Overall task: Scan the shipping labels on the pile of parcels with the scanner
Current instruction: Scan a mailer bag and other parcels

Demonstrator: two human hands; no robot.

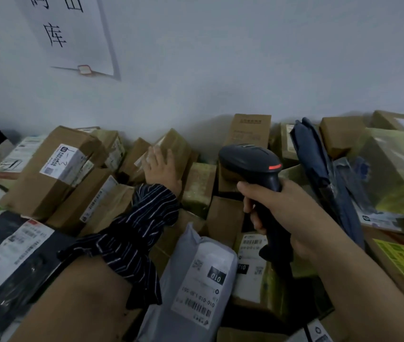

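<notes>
Your right hand (292,213) grips the scanner (247,161) by its handle, fingers curled round it, with the scanner's head raised over the pile of parcels (223,218). Your left hand (161,169) lies flat, fingers straight, on a cardboard box (178,144) at the back of the pile, and its fingertips are blurred. There is one scanner and two hands. The parcels number well over a dozen, overlapping too much to count exactly. Most labels are unreadable.
</notes>
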